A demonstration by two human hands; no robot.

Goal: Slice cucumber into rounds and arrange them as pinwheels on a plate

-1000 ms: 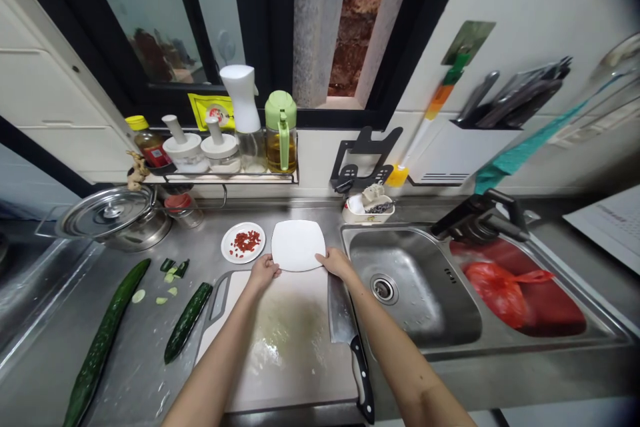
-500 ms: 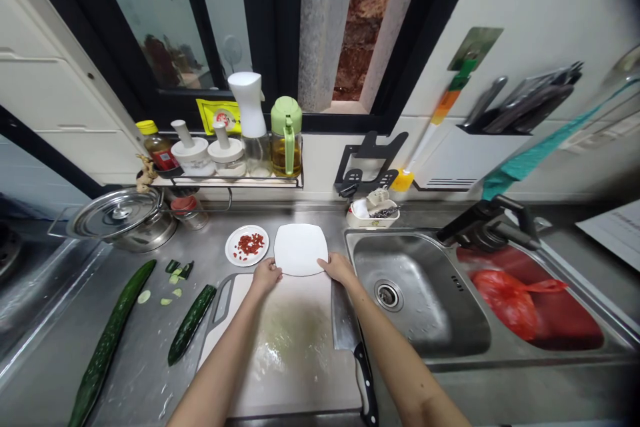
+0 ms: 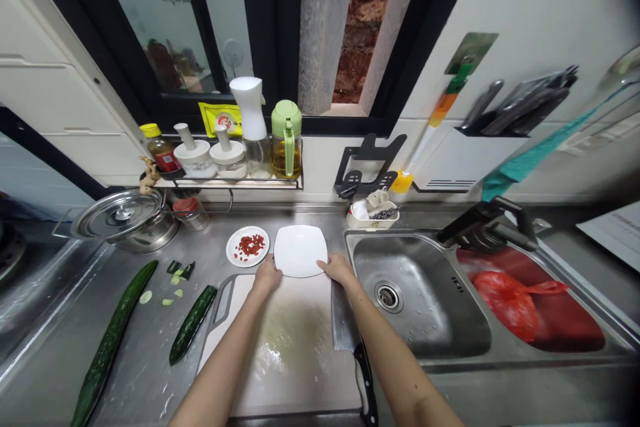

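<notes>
My left hand (image 3: 267,276) grips the near left corner of a square white plate (image 3: 300,249), and my right hand (image 3: 339,269) grips its near right corner. The plate sits at the far edge of a wet white cutting board (image 3: 287,340), partly over it. A cleaver (image 3: 350,337) with a black handle lies along the board's right side, under my right forearm. To the plate's left is a small round plate of chopped red chili (image 3: 247,245).
A whole cucumber (image 3: 113,340), a half cucumber (image 3: 191,322) and cut pieces (image 3: 175,277) lie on the steel counter at left. A lidded pot (image 3: 125,219) stands far left. The sink (image 3: 415,293) is right, with a red bag in a basin (image 3: 515,300). A condiment rack (image 3: 230,147) lines the wall.
Both hands have stayed on the plate's near corners. The view has shifted slightly; the plate looks almost where it was.
</notes>
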